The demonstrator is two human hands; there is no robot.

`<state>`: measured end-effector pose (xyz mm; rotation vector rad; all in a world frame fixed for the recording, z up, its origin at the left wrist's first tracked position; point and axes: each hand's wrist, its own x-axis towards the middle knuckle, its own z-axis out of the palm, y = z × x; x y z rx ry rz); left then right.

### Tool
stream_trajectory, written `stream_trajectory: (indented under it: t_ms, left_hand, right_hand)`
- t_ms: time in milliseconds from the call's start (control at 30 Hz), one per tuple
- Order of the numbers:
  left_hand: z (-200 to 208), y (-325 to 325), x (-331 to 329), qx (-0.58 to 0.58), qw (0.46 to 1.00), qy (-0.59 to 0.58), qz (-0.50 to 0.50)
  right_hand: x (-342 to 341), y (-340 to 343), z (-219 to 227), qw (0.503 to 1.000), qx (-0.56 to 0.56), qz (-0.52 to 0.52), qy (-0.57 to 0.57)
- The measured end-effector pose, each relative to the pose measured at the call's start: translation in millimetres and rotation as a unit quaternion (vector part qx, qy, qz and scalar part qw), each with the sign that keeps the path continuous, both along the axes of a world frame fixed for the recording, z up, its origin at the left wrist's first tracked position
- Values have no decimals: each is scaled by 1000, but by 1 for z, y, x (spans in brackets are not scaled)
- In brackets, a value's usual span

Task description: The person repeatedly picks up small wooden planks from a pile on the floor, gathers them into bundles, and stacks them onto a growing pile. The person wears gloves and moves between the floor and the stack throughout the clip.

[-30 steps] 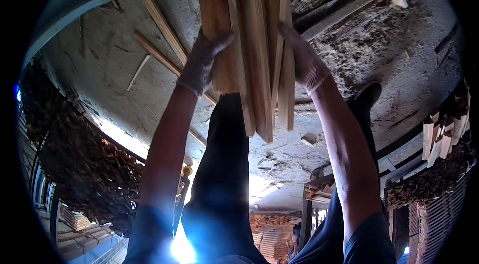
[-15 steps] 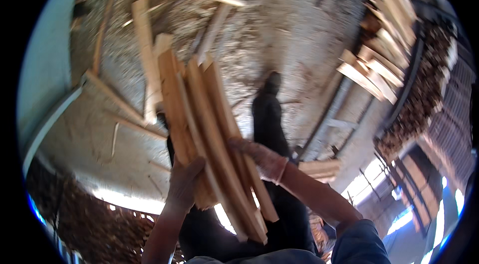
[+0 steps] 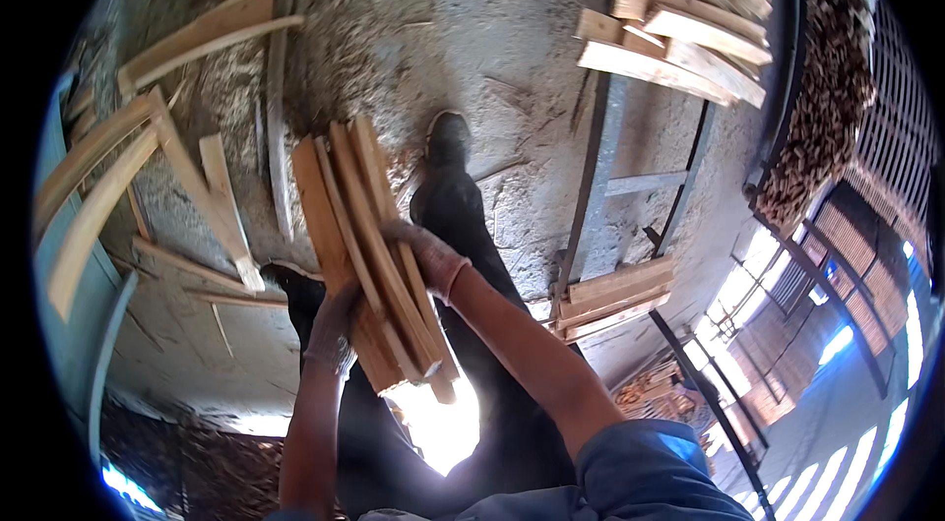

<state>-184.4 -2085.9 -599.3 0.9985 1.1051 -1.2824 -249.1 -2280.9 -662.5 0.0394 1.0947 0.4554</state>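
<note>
A bundle of several long wooden slats point(image 3: 359, 226) is held before my legs, lying roughly lengthwise away from me and tilted a little left. Around its left side, near the close end, my gloved left hand point(image 3: 335, 326) is closed on it. My gloved right hand point(image 3: 425, 255) grips the bundle from the right, nearer its middle, fingers over the slats. The undersides of the slats and my left thumb's exact place cannot be made out.
Loose boards point(image 3: 202, 186) lie on the floor at left. A metal frame point(image 3: 596, 182) stands at right, with a wood pile point(image 3: 689, 39) on its far end and stacked slats point(image 3: 618, 295) on its near end. My boot point(image 3: 450, 139) is ahead.
My view has turned, so the wood pile and frame appear further left. My hands still hold the bundle, which now sits slightly further left and spans less of the picture.
</note>
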Motion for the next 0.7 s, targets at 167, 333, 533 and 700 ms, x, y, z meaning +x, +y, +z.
stream_trajectory:
  t_ms: [167, 333, 533, 700]
  left_hand:
    - [84, -47, 34, 39, 981, -62, -177]
    - [159, -159, 49, 7, 910, -148, -387]
    - [154, -334, 26, -202, 777, -146, -578]
    - [103, -513, -21, -351, 528, -219, -741]
  right_hand:
    - [-21, -12, 61, 995, -42, -86, -13]
    - [-61, -65, 157, 950, 95, -297, 14]
    - [-129, -119, 182, 824, -184, -537, -8]
    - [-197, -220, 125, 666, -652, -339, 128]
